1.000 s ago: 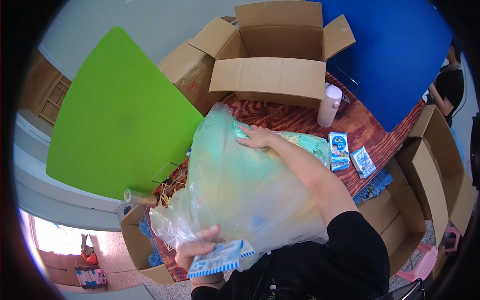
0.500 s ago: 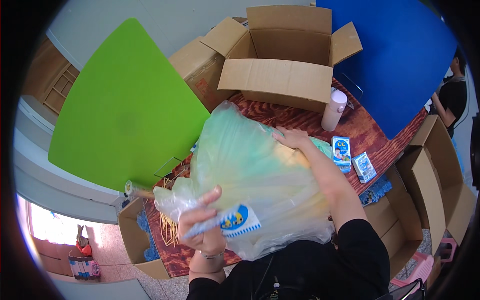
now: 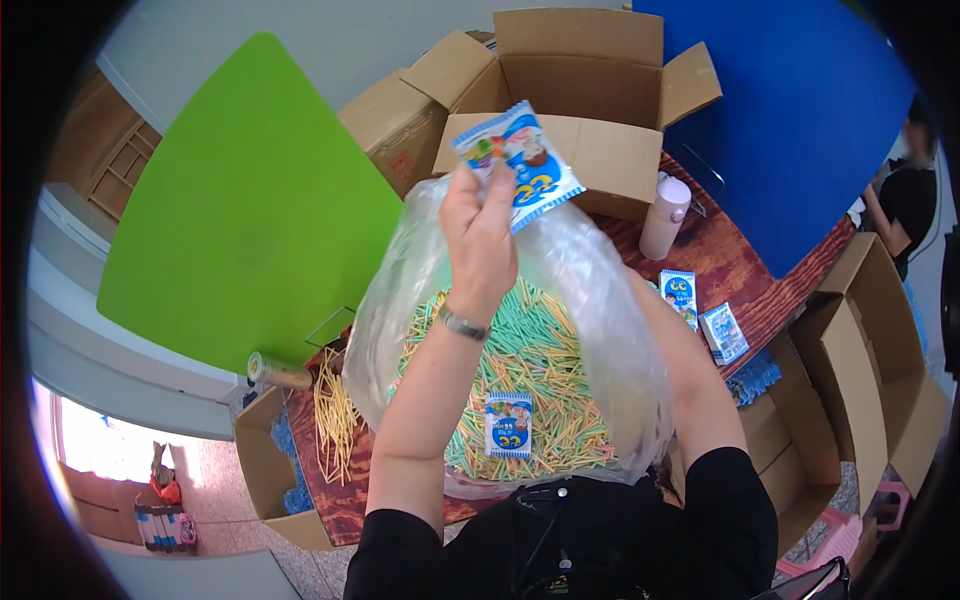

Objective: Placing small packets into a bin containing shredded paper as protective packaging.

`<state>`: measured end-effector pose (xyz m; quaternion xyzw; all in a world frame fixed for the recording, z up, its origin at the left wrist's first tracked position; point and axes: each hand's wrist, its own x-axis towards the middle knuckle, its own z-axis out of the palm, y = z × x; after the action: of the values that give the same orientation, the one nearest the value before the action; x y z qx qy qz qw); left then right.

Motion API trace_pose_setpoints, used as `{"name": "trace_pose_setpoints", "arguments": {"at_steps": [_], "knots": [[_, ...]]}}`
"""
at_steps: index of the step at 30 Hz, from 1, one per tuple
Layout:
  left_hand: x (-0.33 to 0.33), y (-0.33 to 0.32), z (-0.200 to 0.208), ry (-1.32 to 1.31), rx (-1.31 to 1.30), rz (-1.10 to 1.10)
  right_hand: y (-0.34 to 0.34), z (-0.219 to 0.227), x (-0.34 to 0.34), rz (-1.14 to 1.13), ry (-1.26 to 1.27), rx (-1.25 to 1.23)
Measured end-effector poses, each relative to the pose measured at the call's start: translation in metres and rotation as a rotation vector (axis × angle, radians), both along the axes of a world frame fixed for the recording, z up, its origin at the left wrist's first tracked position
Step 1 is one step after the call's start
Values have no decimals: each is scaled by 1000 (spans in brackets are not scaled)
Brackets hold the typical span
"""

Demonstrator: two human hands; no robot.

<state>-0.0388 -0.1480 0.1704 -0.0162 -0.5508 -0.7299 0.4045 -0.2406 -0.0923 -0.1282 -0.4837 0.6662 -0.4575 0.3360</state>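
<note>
Our left hand [image 3: 482, 238] pinches a packet [image 3: 532, 165] at twelve o'clock. We can't tell our hidden right hand's grip.

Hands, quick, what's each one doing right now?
Left hand: closed, holding a blue-and-white packet.
Right hand: hidden behind the plastic bag; can't tell.

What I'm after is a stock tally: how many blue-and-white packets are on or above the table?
4: one packet in the left hand, one on sticks in the bag, two on the table at right. Others may be hidden.
</note>
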Motion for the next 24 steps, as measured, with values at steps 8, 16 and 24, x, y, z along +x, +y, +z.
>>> {"name": "trace_pose_setpoints", "arguments": {"at_steps": [8,16,24], "knots": [[-48,-32,-3,-46,139,-294,10,214,72,-310,-257,-529],[-47,-78,-88,-600,-145,-722,4,181,99,-495,-998,-439],[-71,-91,-196,-742,163,-406,43,65,18,-169,132,401]]}}
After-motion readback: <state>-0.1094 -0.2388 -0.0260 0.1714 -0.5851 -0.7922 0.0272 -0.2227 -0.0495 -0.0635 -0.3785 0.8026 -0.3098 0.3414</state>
